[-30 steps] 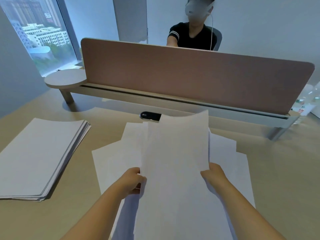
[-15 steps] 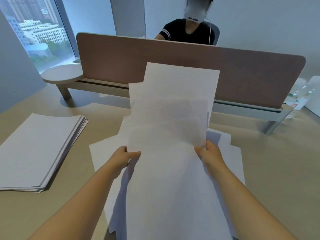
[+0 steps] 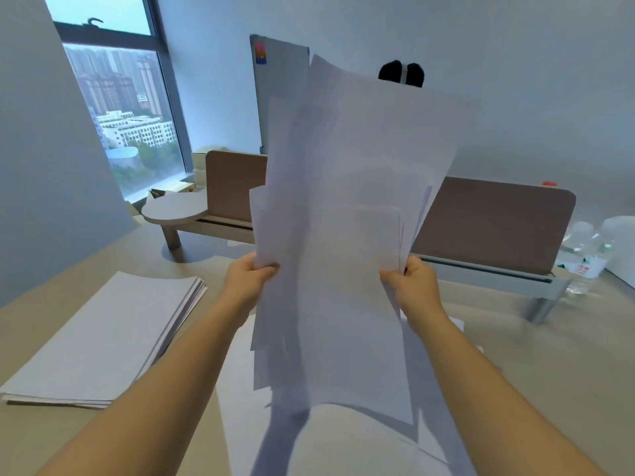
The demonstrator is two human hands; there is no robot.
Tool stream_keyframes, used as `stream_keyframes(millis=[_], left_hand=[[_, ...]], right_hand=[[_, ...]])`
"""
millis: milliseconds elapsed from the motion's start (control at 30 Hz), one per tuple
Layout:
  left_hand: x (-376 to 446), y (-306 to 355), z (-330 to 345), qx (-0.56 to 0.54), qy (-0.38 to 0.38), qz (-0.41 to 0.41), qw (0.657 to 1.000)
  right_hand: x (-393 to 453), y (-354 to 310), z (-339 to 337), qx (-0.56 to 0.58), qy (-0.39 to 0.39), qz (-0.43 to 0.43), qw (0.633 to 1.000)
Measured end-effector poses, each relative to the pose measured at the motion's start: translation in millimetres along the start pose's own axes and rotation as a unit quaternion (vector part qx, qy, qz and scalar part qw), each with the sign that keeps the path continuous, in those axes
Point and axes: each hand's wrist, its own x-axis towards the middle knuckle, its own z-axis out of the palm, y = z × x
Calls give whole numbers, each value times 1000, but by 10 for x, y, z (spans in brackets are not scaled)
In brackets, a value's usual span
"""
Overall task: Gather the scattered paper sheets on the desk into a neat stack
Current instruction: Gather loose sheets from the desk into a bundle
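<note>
Left hand (image 3: 248,280) and right hand (image 3: 414,286), arms extended, grip opposite side edges of the uneven white paper sheets (image 3: 343,235), upright above the beige desk (image 3: 549,338).

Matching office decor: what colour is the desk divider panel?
Muted brownish-pink divider panel, head view.

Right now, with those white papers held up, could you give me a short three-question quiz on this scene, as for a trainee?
1. True or false: the loose bundle of white paper sheets is held by both the left hand and the right hand.
2. The neat stack of white paper lies on which side of the beige desk? A left, B right.
3. Are the held sheets' edges aligned?

Key: 1 true; 2 A; 3 no, they fan unevenly.
</note>
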Motion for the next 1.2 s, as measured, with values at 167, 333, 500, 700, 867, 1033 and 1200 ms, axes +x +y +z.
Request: stream_keyframes(millis=[167, 333, 500, 700, 867, 1033, 1200], left_hand=[[-101, 21, -52, -7, -33, 15, 999], [-129, -128, -60, 5, -52, -28, 998], [-85, -362, 20, 47, -63, -70, 994], [-39, -505, 43, 0, -56, -94, 994], [4, -391, 83, -27, -51, -59, 997], [10, -147, -44, -45, -54, 7, 998], [22, -52, -39, -58, -51, 30, 997]], right_hand=[[-63, -133, -18, 23, -1, 26, 999], [-91, -29, -88, 58, -21, 35, 997], [-89, 126, -86, 29, -46, 73, 996], [-107, 289, -61, 84, -74, 111, 987], [-36, 222, 17, 121, -31, 96, 988], [24, 82, -58, 144, -40, 31, 988], [6, -17, -44, 124, -83, -12, 989]])
